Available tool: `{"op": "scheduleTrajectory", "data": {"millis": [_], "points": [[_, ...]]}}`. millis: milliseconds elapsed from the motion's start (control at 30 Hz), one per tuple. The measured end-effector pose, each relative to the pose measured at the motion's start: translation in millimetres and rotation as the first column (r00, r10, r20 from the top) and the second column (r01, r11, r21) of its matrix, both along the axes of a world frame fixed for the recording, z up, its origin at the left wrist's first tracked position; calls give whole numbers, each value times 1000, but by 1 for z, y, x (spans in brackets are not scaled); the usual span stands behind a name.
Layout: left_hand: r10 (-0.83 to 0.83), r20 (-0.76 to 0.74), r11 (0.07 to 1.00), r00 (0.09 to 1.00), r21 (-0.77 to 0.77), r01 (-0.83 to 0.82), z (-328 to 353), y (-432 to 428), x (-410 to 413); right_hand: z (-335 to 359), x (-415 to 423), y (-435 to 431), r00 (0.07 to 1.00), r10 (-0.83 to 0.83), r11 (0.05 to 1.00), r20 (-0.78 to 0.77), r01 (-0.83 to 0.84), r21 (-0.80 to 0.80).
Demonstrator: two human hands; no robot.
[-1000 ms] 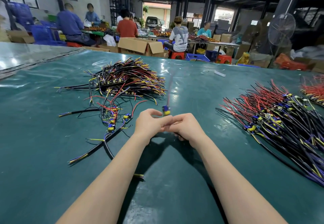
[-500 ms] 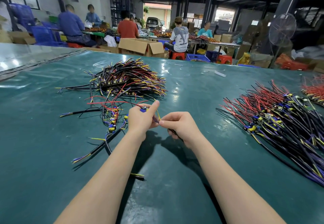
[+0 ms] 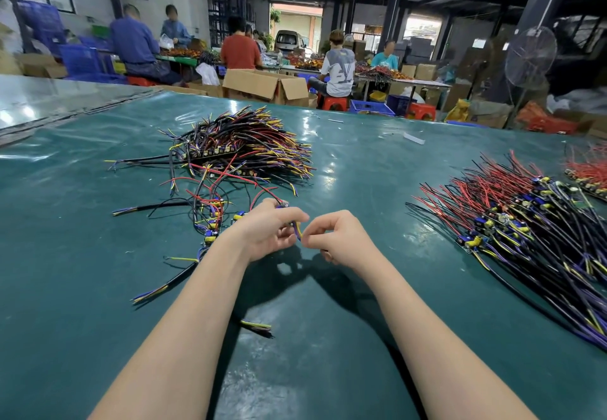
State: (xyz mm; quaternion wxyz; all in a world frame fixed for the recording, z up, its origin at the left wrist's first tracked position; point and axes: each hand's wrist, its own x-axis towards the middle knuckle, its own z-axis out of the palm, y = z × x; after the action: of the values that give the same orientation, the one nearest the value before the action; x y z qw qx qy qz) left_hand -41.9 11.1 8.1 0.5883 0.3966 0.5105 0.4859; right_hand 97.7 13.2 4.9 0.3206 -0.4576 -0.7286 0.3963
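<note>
My left hand (image 3: pixel 267 232) and my right hand (image 3: pixel 335 239) meet above the middle of the green table (image 3: pixel 98 337). Between them runs a small wired part (image 3: pixel 297 230) with purple and yellow leads. My left hand curls around its upper end, where a red wire trails off to the left. My right hand pinches the purple and yellow leads with thumb and forefinger. A pile of wired parts (image 3: pixel 243 147) lies beyond my left hand, and a small loose group (image 3: pixel 210 219) lies just left of it.
A large spread of red, black and purple wired parts (image 3: pixel 525 232) covers the table's right side, with another red bundle (image 3: pixel 588 173) at the far right. A cut wire end (image 3: pixel 256 326) lies under my left forearm. Several people sit at tables beyond the far edge.
The part has swung from upright between my fingertips over to my left hand. My left hand has turned palm-in around it, and my right hand now pinches the leads.
</note>
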Motion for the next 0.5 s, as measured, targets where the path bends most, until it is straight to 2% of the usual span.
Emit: {"op": "scheduleTrajectory", "data": {"millis": [133, 267, 500], "points": [[46, -45, 996, 998, 78, -42, -1, -1, -3, 3, 1, -1, 1000, 26, 999, -15, -27, -46], [114, -130, 980, 985, 178, -90, -1, -1, -3, 7, 7, -1, 986, 14, 991, -165, -35, -128], [103, 141, 973, 985, 190, -129, 4, -3, -2, 10, 7, 4, 939, -77, 997, -334, 67, -41]]}}
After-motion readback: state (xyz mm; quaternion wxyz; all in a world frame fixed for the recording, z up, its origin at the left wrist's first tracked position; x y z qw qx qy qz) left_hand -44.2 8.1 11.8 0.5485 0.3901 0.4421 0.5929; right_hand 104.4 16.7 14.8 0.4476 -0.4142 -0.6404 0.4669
